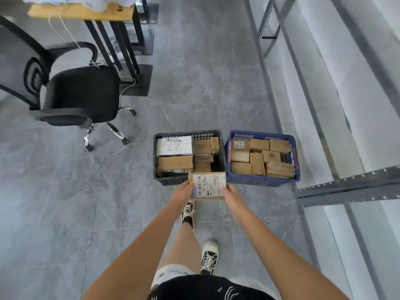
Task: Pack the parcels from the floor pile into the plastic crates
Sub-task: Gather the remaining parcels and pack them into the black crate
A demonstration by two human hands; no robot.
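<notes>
- Grey marbled tile floor (194, 72), seen from above by a standing person; both bare arms reach forward and down.
- left hand (184, 192) grips the left edge of a brown parcel (207, 186); fingers curled round that edge, thumb on top.
- right hand (231, 194) grips the parcel's right edge, fingers wrapped under, thumb on the top side.
- parcel is held flat, white shipping label facing up, in the air over the near rim of the black crate (160, 135), at its right corner.
- black crate sits on the floor, holds a white box (174, 145) plus several brown boxes.
- blue crate (263, 180) stands just beside the black one, to its right, touching or nearly so; packed with small brown boxes.
- both arms almost straight, wrists level, hands facing each other across the parcel.
- black office chair (82, 94) far left, near a wooden desk (82, 11) with black legs.
- grey metal shelving (346, 187) along the right side.
- two sneakers (208, 258) and bare legs visible below the arms.
</notes>
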